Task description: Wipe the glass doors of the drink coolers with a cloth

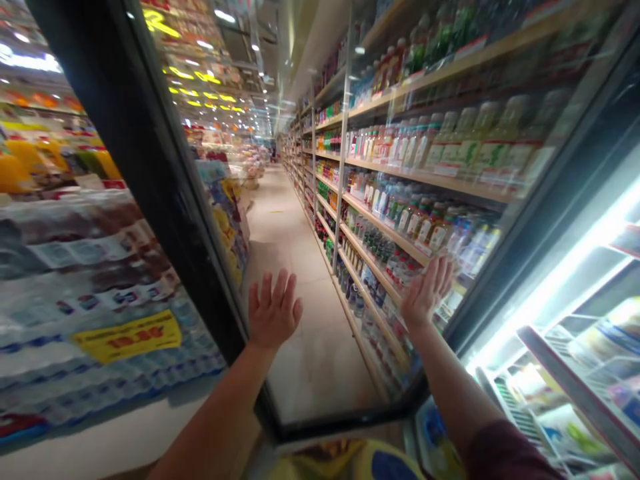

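Note:
Both hands are raised in front of a glass door (325, 373) with a black frame (135, 133). My left hand (274, 310) is spread against the lower left part of the pane, back toward me, holding nothing. My right hand (425, 293) is up at the pane's right side, fingers stretched out and nothing in it. Whether each palm presses fully on the glass cannot be made out. At the bottom edge, below the door, shows part of a yellow printed thing (345, 461); most of it is out of view.
Right of the door, a lit cooler (565, 333) holds packaged goods on wire shelves. Through the glass show tall shelves of bottles (420, 143) and a long aisle floor (280, 227). Stacked bottle packs (100, 267) with a yellow price sign (130, 337) stand at left.

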Action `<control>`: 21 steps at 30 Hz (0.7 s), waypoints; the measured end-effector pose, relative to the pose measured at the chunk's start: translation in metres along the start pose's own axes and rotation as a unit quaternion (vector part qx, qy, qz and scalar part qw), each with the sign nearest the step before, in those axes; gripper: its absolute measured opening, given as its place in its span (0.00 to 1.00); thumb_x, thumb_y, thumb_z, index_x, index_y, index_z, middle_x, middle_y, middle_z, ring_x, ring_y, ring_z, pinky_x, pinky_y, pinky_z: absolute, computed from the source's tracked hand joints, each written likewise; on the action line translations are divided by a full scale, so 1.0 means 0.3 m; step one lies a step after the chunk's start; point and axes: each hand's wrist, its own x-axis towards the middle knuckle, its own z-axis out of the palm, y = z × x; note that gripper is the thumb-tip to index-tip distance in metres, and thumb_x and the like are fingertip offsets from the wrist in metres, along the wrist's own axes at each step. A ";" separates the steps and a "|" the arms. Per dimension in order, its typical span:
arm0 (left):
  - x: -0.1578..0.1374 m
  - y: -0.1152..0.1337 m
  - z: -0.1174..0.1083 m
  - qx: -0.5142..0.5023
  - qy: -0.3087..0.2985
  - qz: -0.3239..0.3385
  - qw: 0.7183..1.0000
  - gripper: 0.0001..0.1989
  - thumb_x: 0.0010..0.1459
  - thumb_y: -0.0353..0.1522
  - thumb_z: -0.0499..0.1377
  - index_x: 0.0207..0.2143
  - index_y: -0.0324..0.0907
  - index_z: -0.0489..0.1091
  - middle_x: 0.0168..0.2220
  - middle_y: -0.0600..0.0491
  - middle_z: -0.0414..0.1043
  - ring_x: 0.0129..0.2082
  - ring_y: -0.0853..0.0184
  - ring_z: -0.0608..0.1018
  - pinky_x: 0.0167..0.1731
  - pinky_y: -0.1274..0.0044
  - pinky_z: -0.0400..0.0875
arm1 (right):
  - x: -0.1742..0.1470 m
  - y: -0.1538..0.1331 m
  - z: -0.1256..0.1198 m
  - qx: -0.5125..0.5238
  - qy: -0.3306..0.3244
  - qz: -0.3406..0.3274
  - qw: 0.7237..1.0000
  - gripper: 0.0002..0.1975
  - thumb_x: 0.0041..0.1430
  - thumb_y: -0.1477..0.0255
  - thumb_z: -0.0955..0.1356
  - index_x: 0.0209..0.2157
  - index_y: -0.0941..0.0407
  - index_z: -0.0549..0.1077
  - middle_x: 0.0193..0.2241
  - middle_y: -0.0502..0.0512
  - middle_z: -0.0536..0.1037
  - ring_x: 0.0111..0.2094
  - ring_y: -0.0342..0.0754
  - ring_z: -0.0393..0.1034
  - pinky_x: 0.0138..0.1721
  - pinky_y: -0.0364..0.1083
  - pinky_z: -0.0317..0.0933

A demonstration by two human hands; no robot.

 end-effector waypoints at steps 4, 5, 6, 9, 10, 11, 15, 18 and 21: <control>-0.001 0.005 -0.004 -0.013 -0.002 -0.007 1.000 0.36 0.66 0.35 0.57 0.72 0.43 0.46 0.67 0.42 0.58 0.71 0.57 0.48 0.71 0.60 0.39 | -0.087 0.037 -0.004 -0.004 -0.009 -0.001 1.000 0.31 0.70 0.69 0.57 0.71 0.62 0.49 0.67 0.75 0.58 0.71 0.65 0.47 0.64 0.72 0.51; -0.001 0.007 -0.007 -0.013 0.000 -0.006 1.000 0.36 0.66 0.35 0.57 0.72 0.43 0.46 0.67 0.42 0.58 0.72 0.57 0.47 0.71 0.60 0.38 | -0.135 0.046 -0.007 -0.005 -0.008 0.004 1.000 0.31 0.70 0.69 0.57 0.71 0.62 0.49 0.67 0.76 0.58 0.71 0.65 0.47 0.64 0.72 0.51; -0.001 0.009 -0.009 -0.011 0.002 -0.005 1.000 0.36 0.66 0.34 0.56 0.72 0.42 0.46 0.66 0.42 0.58 0.72 0.57 0.47 0.71 0.61 0.38 | -0.178 0.054 -0.011 -0.005 -0.006 0.011 1.000 0.31 0.70 0.69 0.57 0.71 0.62 0.49 0.67 0.76 0.57 0.71 0.65 0.47 0.64 0.73 0.52; -0.003 0.016 -0.015 -0.005 0.000 -0.004 1.000 0.36 0.66 0.35 0.56 0.71 0.40 0.47 0.66 0.41 0.58 0.72 0.57 0.46 0.71 0.61 0.38 | -0.225 0.070 -0.022 -0.001 0.010 0.043 0.999 0.30 0.71 0.69 0.56 0.71 0.63 0.47 0.68 0.77 0.55 0.71 0.64 0.45 0.64 0.73 0.52; -0.005 0.018 -0.016 -0.002 -0.003 -0.006 1.000 0.35 0.66 0.35 0.56 0.71 0.40 0.47 0.66 0.41 0.58 0.72 0.57 0.46 0.71 0.60 0.38 | -0.201 0.069 -0.024 0.000 0.015 0.057 0.998 0.30 0.72 0.70 0.55 0.71 0.63 0.46 0.68 0.77 0.53 0.71 0.63 0.44 0.64 0.73 0.50; -0.007 0.020 -0.016 0.002 -0.009 -0.009 1.000 0.35 0.66 0.35 0.55 0.71 0.41 0.47 0.67 0.41 0.57 0.71 0.56 0.48 0.71 0.60 0.38 | -0.159 0.062 -0.025 0.002 0.021 0.071 0.997 0.30 0.72 0.70 0.54 0.71 0.64 0.44 0.69 0.76 0.51 0.72 0.63 0.42 0.65 0.73 0.48; -0.014 0.028 -0.016 0.027 -0.019 -0.015 0.999 0.32 0.67 0.36 0.53 0.70 0.42 0.51 0.67 0.42 0.57 0.70 0.56 0.52 0.71 0.60 0.38 | 0.054 -0.032 -0.015 0.020 0.034 0.085 0.996 0.31 0.72 0.68 0.53 0.71 0.65 0.46 0.70 0.73 0.50 0.72 0.61 0.40 0.69 0.68 0.43; -0.017 0.030 -0.019 0.024 -0.025 -0.018 0.999 0.30 0.67 0.37 0.53 0.69 0.42 0.54 0.66 0.43 0.59 0.70 0.57 0.52 0.71 0.61 0.37 | 0.057 -0.153 -0.011 0.033 -0.023 0.026 0.999 0.32 0.71 0.66 0.55 0.72 0.62 0.45 0.70 0.72 0.52 0.72 0.63 0.40 0.67 0.69 0.42; -0.018 0.030 -0.023 0.009 -0.039 -0.025 0.999 0.28 0.67 0.37 0.53 0.68 0.43 0.58 0.65 0.44 0.60 0.70 0.57 0.52 0.71 0.61 0.35 | -0.098 -0.261 -0.020 0.042 -0.079 -0.086 0.992 0.33 0.69 0.66 0.59 0.72 0.61 0.47 0.67 0.70 0.60 0.71 0.64 0.44 0.67 0.67 0.44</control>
